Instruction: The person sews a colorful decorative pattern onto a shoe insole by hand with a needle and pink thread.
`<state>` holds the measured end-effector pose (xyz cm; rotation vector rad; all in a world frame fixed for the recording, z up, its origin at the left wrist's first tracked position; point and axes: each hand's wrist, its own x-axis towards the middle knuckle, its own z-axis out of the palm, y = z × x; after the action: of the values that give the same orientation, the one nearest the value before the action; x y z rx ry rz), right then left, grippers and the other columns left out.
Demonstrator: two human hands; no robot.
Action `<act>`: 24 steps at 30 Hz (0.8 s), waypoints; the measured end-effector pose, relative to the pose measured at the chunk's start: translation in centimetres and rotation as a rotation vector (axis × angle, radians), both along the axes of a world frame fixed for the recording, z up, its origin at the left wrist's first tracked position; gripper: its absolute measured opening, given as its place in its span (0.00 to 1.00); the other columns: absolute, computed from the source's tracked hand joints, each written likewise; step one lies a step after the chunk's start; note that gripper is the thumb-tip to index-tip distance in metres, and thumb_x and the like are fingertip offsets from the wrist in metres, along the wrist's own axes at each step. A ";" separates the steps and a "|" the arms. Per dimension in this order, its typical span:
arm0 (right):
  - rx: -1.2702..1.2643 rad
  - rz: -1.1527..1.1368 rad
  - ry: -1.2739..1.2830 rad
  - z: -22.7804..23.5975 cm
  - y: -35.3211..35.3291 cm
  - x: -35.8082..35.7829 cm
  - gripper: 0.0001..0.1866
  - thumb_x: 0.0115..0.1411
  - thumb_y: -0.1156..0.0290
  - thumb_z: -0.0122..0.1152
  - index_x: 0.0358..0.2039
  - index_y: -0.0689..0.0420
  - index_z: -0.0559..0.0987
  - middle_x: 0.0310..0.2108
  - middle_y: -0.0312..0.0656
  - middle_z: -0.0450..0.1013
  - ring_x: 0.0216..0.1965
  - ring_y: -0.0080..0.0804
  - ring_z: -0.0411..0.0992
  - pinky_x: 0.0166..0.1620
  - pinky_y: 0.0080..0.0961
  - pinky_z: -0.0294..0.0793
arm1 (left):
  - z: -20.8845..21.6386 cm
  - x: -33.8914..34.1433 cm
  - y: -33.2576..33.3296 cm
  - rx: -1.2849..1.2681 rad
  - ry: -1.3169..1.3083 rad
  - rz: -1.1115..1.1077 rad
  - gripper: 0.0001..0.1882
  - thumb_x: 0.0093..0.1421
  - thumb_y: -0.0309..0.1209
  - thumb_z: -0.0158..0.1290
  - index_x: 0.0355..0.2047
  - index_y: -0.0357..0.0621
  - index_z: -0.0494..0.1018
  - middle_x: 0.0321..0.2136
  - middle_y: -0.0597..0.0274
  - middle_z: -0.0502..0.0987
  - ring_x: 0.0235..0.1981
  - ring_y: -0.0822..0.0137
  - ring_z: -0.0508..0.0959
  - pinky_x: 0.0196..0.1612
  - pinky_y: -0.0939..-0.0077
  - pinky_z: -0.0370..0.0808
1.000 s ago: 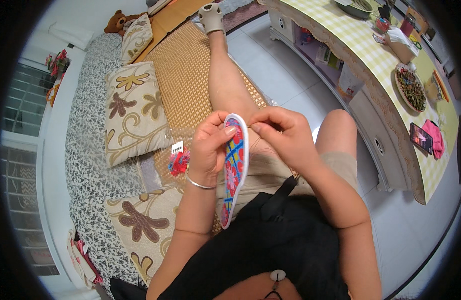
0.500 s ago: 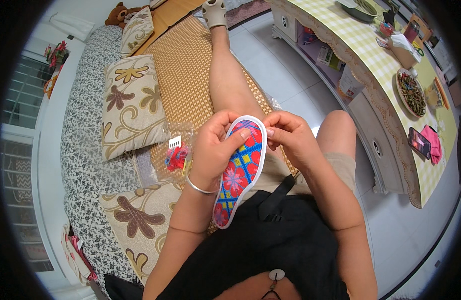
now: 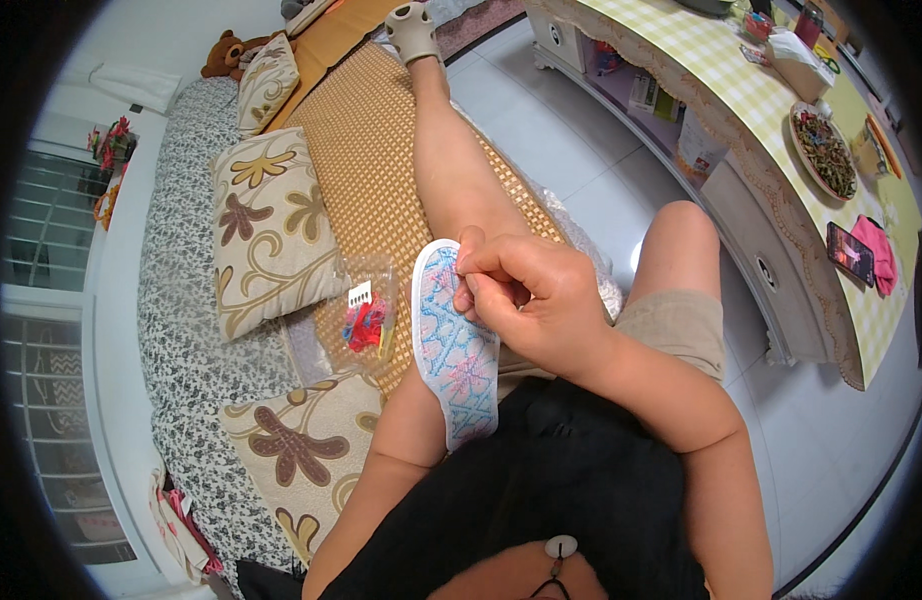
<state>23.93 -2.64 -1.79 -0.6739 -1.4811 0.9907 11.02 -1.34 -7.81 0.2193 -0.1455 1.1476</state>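
An embroidered shoe insole (image 3: 455, 355) with a white border is held up over my lap. Its paler back faces me, with blue and pink stitching on white. My left hand (image 3: 470, 241) is mostly hidden behind the insole and grips it; a fingertip seems to show at the upper right edge. My right hand (image 3: 541, 300) is closed in a pinch against that same edge, in front of the insole. Whatever lies between its fingertips is too small to make out.
On the woven mat (image 3: 366, 130) at my left lies a clear plastic bag (image 3: 364, 320) with red and blue thread. Patterned cushions (image 3: 271, 230) are beside it. To the right, a table (image 3: 781, 110) bears a dish (image 3: 823, 150), a phone (image 3: 849, 254) and a pink cloth (image 3: 874, 255).
The insole has been turned from its bright patterned face to its pale back. My left hand has gone behind it, and my right hand has come across its upper right edge.
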 end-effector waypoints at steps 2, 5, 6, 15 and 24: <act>0.057 -0.025 -0.045 -0.1 0.2 0.1 0.04 0.54 0.85 0.56 0.31 0.66 0.77 0.23 0.41 0.75 0.24 0.20 0.74 0.24 0.15 0.71 | 0.1 0.0 0.0 0.012 0.014 -0.011 0.11 0.58 0.36 0.50 0.29 0.41 0.64 0.14 0.66 0.67 0.14 0.73 0.66 0.19 0.84 0.63; 0.136 -0.088 -0.085 0.1 0.3 0.0 0.03 0.53 0.84 0.58 0.30 0.65 0.77 0.21 0.39 0.74 0.21 0.21 0.73 0.23 0.16 0.69 | 0.3 -0.1 -0.1 0.017 0.041 -0.015 0.11 0.58 0.36 0.50 0.29 0.41 0.64 0.14 0.66 0.67 0.14 0.73 0.66 0.19 0.84 0.63; 0.133 -0.093 -0.089 0.1 0.3 0.0 0.03 0.53 0.84 0.58 0.30 0.65 0.77 0.21 0.39 0.74 0.21 0.21 0.73 0.23 0.16 0.69 | 0.4 -0.1 -0.1 0.015 0.049 -0.017 0.11 0.58 0.35 0.50 0.29 0.41 0.64 0.14 0.65 0.67 0.14 0.73 0.66 0.19 0.84 0.63; 0.087 -0.082 -0.046 0.3 0.1 0.3 0.04 0.53 0.84 0.58 0.30 0.65 0.77 0.23 0.40 0.75 0.22 0.21 0.73 0.23 0.17 0.70 | 0.9 -0.3 -0.2 -0.014 0.247 0.009 0.11 0.58 0.35 0.50 0.29 0.41 0.64 0.14 0.65 0.68 0.14 0.73 0.66 0.19 0.84 0.63; -0.591 0.222 0.229 -2.9 2.2 3.2 0.05 0.59 0.75 0.58 0.33 0.61 0.79 0.24 0.29 0.71 0.23 0.16 0.64 0.26 0.13 0.62 | 7.2 -2.0 0.4 0.004 1.168 0.206 0.09 0.54 0.22 0.54 0.36 0.34 0.71 0.26 0.62 0.77 0.26 0.77 0.77 0.32 0.86 0.74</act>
<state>27.14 -0.42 -4.70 -0.7867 -1.0727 1.6516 9.05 -0.94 -0.57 0.8818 0.9220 1.0631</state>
